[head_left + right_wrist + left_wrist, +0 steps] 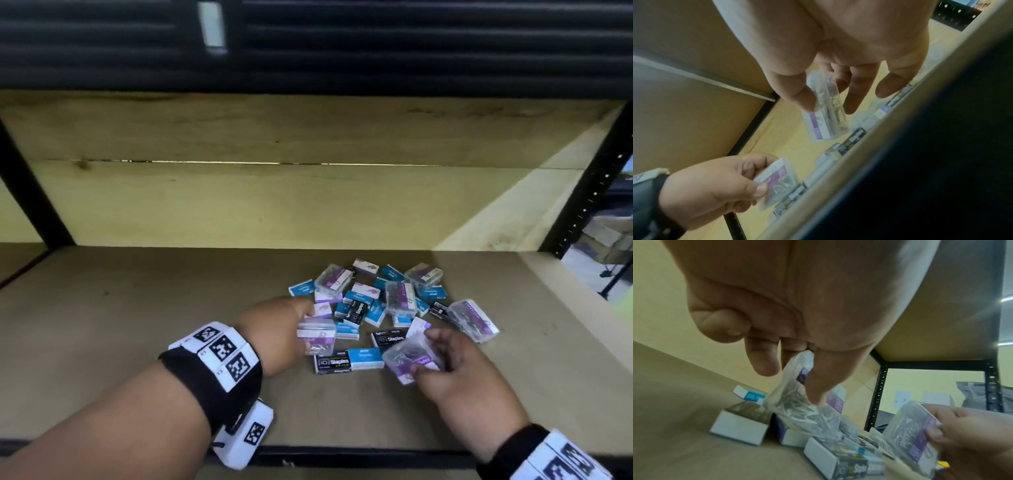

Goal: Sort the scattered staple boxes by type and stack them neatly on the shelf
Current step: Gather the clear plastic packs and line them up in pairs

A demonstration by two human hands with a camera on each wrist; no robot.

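A heap of small staple boxes [373, 301] lies right of centre on the brown shelf board [137, 342]: blue-and-white ones, black ones marked Staples [334, 363], white-and-purple ones and clear plastic cases with purple labels. My left hand [303, 325] pinches one clear purple-labelled case [315, 337] at the heap's left edge, seen tilted in the left wrist view [797, 402]. My right hand [428, 354] holds another clear purple-labelled case [409, 358] at the heap's near side, thumb and fingers on its faces [825, 113]. Both cases are lifted off the board.
The shelf has a pale wooden back wall [274, 198] and a wooden side panel [507, 212] on the right. Black metal uprights stand at the left [30, 192] and right [596, 192]. Another clear case [474, 320] lies at the heap's right edge.
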